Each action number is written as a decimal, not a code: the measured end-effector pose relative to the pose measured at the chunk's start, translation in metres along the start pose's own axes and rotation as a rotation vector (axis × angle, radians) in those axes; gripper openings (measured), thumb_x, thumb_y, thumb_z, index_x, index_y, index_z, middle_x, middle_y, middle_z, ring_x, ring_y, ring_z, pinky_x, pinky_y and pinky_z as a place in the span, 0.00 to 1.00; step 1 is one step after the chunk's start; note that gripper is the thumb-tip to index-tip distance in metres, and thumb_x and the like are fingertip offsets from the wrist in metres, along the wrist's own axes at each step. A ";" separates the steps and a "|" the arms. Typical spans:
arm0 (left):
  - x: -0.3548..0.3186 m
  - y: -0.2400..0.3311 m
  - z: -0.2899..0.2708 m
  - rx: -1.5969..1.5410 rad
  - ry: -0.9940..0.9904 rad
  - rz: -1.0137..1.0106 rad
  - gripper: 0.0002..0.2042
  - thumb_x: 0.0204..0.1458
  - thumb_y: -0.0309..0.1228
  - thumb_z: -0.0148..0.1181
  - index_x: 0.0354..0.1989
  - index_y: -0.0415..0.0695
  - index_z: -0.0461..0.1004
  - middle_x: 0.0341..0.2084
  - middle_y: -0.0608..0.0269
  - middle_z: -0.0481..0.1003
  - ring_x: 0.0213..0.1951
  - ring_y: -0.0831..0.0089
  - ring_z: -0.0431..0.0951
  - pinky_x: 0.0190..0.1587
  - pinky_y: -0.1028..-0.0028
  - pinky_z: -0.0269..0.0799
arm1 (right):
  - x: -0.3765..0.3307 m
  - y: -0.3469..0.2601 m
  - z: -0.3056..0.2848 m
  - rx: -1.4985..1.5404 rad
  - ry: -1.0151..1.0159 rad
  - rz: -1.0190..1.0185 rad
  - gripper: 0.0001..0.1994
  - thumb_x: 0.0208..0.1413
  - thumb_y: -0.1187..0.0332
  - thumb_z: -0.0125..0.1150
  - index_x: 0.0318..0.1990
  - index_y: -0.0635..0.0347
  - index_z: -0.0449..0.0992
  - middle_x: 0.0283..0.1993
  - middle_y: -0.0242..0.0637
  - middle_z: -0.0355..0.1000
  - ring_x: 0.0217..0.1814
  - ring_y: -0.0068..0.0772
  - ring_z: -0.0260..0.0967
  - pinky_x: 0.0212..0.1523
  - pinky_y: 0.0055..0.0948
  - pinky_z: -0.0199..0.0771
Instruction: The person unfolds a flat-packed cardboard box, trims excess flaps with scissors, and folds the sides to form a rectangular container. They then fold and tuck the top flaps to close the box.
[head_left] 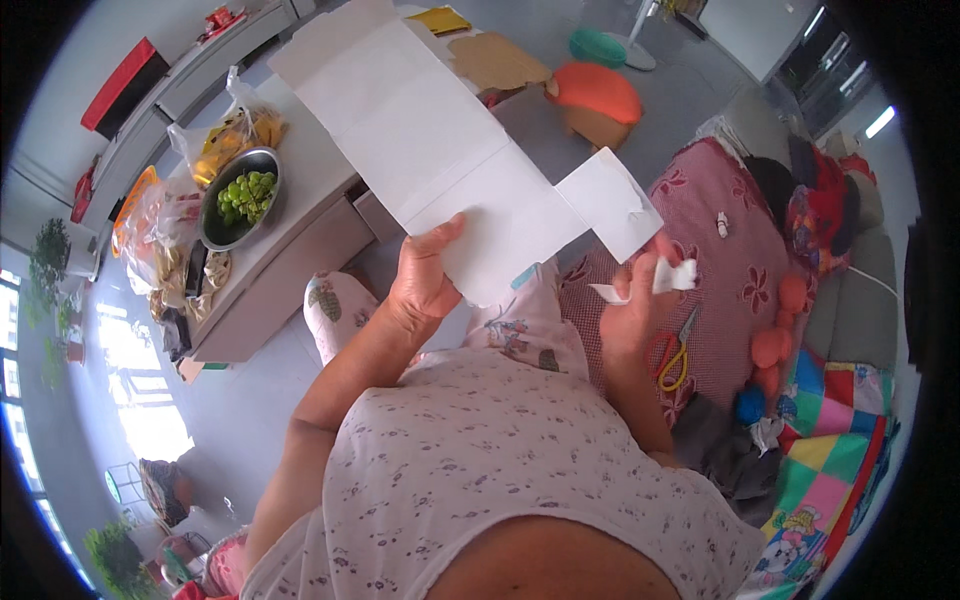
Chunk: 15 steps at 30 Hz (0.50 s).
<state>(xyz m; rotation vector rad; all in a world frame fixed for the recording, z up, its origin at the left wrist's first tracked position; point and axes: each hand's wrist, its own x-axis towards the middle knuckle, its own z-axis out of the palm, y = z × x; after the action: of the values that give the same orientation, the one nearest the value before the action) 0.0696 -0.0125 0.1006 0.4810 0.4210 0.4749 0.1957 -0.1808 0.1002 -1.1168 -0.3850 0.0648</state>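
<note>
A large sheet of white cardboard [420,130], creased like an unfolded box, is tilted up in front of me. My left hand [425,272] grips its lower left edge, thumb on the near face and the other fingers hidden behind. A small square flap with a roughened corner juts from the sheet's right side. Close below that flap, my right hand [632,305] is closed around a torn strip of white paper or card [676,275]. One of its fingers reaches the flap's lower corner; whether it grips it I cannot tell. Scissors [674,362] with red and yellow handles lie beside my right forearm.
Left, a long table [300,215] bears a metal bowl [213,225] of green fruit [246,197] and plastic bags [225,140]. Right, a sofa under a red patterned cover [730,190] holds a dark cloth [725,450] and a colourful quilt [825,440]. An orange-topped stool [597,92] stands ahead.
</note>
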 end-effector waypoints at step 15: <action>-0.006 0.001 -0.008 0.054 0.016 0.010 0.20 0.47 0.26 0.55 0.49 0.33 0.63 0.42 0.50 0.70 0.44 0.57 0.72 0.49 0.61 0.69 | 0.016 0.010 -0.009 -0.828 -0.426 -0.174 0.24 0.45 0.58 0.65 0.47 0.63 0.70 0.37 0.44 0.70 0.36 0.35 0.69 0.37 0.29 0.69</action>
<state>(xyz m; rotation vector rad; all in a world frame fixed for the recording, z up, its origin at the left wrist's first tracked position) 0.0610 -0.0120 0.0960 0.5325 0.4475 0.4781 0.2147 -0.1799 0.0923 -1.8861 -0.9406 -0.0162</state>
